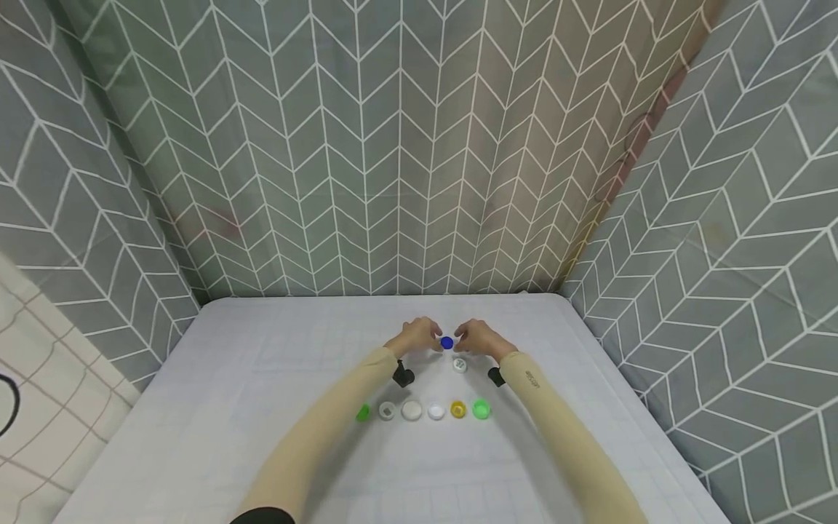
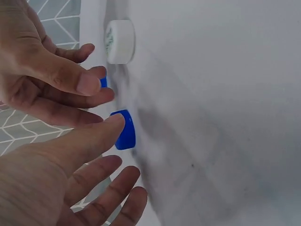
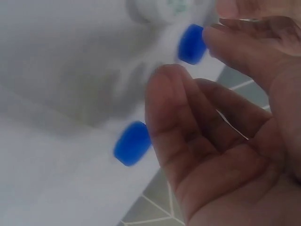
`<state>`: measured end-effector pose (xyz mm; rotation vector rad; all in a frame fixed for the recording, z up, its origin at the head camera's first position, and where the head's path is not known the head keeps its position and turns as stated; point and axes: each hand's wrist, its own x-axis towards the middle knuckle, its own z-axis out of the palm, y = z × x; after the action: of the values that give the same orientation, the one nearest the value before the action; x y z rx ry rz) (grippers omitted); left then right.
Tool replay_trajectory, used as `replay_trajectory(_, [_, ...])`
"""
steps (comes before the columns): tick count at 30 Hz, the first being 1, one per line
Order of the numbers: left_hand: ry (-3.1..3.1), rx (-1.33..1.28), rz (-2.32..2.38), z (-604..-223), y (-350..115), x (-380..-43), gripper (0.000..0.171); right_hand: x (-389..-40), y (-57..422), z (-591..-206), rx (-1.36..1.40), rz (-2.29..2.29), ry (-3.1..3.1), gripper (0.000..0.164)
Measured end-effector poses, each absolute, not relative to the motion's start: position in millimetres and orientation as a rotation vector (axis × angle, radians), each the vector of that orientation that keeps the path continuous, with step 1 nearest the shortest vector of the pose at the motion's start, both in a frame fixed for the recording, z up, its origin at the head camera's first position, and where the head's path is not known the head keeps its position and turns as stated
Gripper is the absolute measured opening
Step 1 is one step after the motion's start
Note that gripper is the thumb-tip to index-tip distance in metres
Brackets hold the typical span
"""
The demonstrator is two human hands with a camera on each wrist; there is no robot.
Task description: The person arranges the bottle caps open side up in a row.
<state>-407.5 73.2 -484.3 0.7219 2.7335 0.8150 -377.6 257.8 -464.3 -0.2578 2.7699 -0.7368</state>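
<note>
In the head view a blue bottle cap point(image 1: 447, 342) sits between the left hand point(image 1: 419, 335) and the right hand point(image 1: 479, 338). The left wrist view shows the left thumb point(image 2: 106, 132) against a blue cap point(image 2: 126, 131), its other fingers spread apart. A sliver of another blue cap point(image 2: 104, 82) shows by the right fingertips there. Seen from the right wrist, one blue cap point(image 3: 193, 44) lies by the right thumb tip and another blue cap point(image 3: 133, 143) beside the right fingers; the frames do not settle contact. A white cap point(image 1: 460, 365) with green print is nearer the person.
Nearer the person, a row of caps crosses the white table point(image 1: 262, 349): a partly hidden green cap point(image 1: 363, 413), several white ones, a yellow cap point(image 1: 457, 409) and a green cap point(image 1: 481, 409). A patterned grey curtain point(image 1: 380, 145) hangs behind the table.
</note>
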Motion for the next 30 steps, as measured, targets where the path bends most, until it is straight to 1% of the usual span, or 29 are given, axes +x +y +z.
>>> replay_trajectory(2, [2.737,0.708,0.799,-486,74,-408,0.041,-374,252,-462,-0.221,-0.736,2.768,0.04])
replay_trajectory(8, [2.753,0.707,0.749,-488,78,-410,0.033,-375,249,-470,-0.221,-0.735,2.824,0.036])
replay_trajectory(20, [2.776,0.74,0.793,-492,84,-406,0.028,-377,244,-482,-0.265,-0.869,2.874,0.025])
replay_trajectory(25, [2.779,0.76,0.808,-492,83,-406,0.027,-375,243,-480,-0.244,-0.859,2.865,0.025])
replay_trajectory(30, [2.795,0.801,0.816,-492,79,-405,0.025,-370,245,-476,-0.299,-0.889,2.879,0.023])
